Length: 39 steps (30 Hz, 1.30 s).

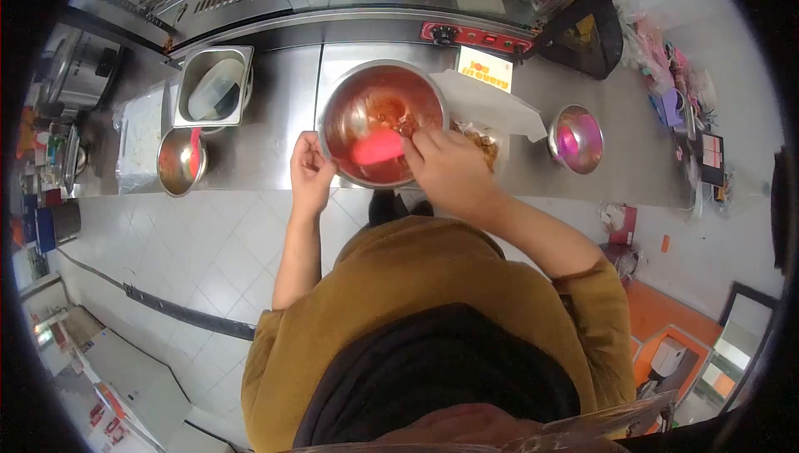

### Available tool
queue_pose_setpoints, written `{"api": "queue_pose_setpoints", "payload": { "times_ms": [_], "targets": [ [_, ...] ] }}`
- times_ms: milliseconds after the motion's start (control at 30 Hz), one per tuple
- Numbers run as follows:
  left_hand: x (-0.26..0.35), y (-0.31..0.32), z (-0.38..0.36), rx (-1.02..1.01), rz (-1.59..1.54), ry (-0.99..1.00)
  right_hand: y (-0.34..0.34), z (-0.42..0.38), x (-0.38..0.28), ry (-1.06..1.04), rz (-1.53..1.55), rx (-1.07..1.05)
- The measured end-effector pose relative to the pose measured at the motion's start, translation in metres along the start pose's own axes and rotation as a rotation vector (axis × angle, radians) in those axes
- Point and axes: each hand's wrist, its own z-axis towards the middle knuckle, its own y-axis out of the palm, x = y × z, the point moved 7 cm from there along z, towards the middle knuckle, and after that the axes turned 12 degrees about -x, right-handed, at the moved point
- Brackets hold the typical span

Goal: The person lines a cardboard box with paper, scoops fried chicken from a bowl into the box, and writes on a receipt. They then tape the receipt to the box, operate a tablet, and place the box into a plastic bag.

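Note:
A large steel bowl [339, 95] stands near the counter's front edge, its inside smeared with red sauce. My left hand [311, 171] is closed at the bowl's left rim, fingers curled and pressed together. A red spatula [377, 146] lies low inside the bowl, and my right hand [449, 166] grips its end over the right rim. Some dark pieces in sauce [408, 125] sit beside the spatula. Just right of the bowl, partly behind my right hand, is an open white box [499, 106] with brown food pieces [481, 146] in it.
On the left are a rectangular steel container [179, 91] and a small bowl [175, 171] with a red utensil. To the right stands another steel bowl [589, 161]. A glass cabinet with a red control panel [478, 37] runs along the back.

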Motion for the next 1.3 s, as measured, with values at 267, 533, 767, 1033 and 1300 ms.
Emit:
{"api": "queue_pose_setpoints", "payload": {
  "times_ms": [267, 533, 767, 1033, 1300],
  "targets": [
    [0.010, 0.018, -0.002, -0.040, 0.079, 0.065, -0.014, -0.003, 0.012, -0.013, 0.026, -0.004],
    [0.023, 0.039, -0.005, -0.039, 0.265, 0.114, -0.017, -0.014, 0.028, 0.191, -0.008, -0.032],
    [0.025, 0.063, -0.004, -0.082, 0.381, 0.102, -0.017, -0.037, 0.042, 0.310, 0.045, 0.195],
    [0.028, 0.077, 0.004, -0.115, 0.344, 0.034, 0.008, -0.055, 0.056, 0.374, 0.058, 0.179],
    [0.026, 0.074, 0.021, 0.012, 0.372, -0.027, 0.027, -0.062, 0.022, 0.409, 0.553, -0.053]
  ]
}}
